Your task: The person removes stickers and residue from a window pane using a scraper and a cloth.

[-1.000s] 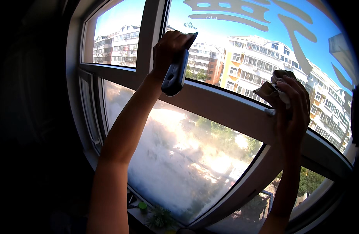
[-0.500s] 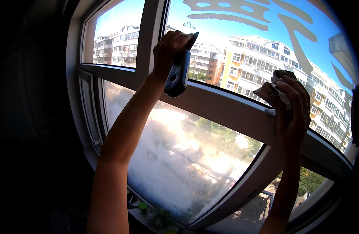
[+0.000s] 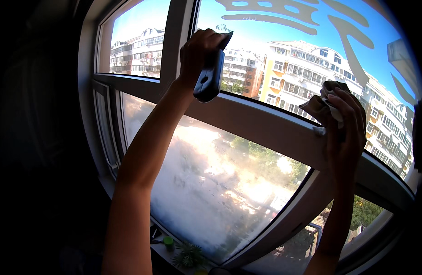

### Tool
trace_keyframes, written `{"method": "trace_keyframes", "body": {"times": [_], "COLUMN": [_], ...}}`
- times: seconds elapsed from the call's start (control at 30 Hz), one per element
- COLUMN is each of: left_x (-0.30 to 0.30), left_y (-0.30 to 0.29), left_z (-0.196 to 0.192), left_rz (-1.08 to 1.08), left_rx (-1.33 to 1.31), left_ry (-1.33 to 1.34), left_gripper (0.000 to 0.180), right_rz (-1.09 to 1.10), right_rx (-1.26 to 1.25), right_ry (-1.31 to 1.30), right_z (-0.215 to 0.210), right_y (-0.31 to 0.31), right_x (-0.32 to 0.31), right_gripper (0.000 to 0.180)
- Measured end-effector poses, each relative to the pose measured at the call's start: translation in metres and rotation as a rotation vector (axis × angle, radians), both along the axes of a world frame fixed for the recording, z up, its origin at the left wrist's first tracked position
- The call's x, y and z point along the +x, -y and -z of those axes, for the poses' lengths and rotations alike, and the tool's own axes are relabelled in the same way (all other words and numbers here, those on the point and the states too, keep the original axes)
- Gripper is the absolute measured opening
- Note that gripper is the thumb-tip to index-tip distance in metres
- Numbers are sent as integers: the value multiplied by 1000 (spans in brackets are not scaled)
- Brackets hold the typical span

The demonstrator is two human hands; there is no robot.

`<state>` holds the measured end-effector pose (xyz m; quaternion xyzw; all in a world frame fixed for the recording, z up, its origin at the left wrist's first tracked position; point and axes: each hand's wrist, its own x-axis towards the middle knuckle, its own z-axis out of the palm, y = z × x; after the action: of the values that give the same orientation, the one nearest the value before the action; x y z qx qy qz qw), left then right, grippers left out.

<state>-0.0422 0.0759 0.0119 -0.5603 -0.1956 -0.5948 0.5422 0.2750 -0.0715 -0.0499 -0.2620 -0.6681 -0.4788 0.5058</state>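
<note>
My left hand [image 3: 195, 55] is closed around a dark scraper [image 3: 210, 81] in front of the left edge of the large upper windowpane. The scraper's broad handle, with a hole near its lower end, hangs below my fist, and a pointed dark tip sticks out above it. My fingers hide the part between. Farther right, my right hand [image 3: 349, 121] grips a crumpled greyish-brown cloth [image 3: 317, 109] near the pane's lower edge. Whether the cloth touches the glass I cannot tell. Pale decal strokes [image 3: 268, 23] stand on the upper glass.
A wide window rail [image 3: 261, 126] runs between the upper pane and a hazy lower pane [image 3: 197, 183]. At the left stands a narrow window sash [image 3: 105, 123]. Below, a green-capped container [image 3: 168, 243] and a spiky plant [image 3: 189, 255] sit by the sill.
My left hand has risen slightly, and the scraper's lower end has swung up and a little to the right. My right hand and the cloth have hardly moved.
</note>
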Motion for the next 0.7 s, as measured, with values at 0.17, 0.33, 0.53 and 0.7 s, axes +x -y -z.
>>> {"method": "trace_keyframes", "body": {"times": [0.17, 0.33, 0.53, 0.7], "left_x": [-8, 4, 0, -1], "left_y": [3, 9, 7, 19], "left_z": [-1, 6, 1, -11], "left_rz": [16, -9, 21, 75], "left_rx": [-6, -6, -63, -82], "left_ry": [-51, -30, -29, 1], "left_gripper": [22, 24, 28, 23], "right_rz": [9, 4, -7, -10], "right_rx": [22, 40, 59, 47], "right_ry": [9, -24, -8, -10], "right_z": [0, 1, 0, 0], "right_y": [0, 0, -1, 1], "right_x": [0, 0, 0, 1], "right_gripper": [28, 29, 30, 29]}}
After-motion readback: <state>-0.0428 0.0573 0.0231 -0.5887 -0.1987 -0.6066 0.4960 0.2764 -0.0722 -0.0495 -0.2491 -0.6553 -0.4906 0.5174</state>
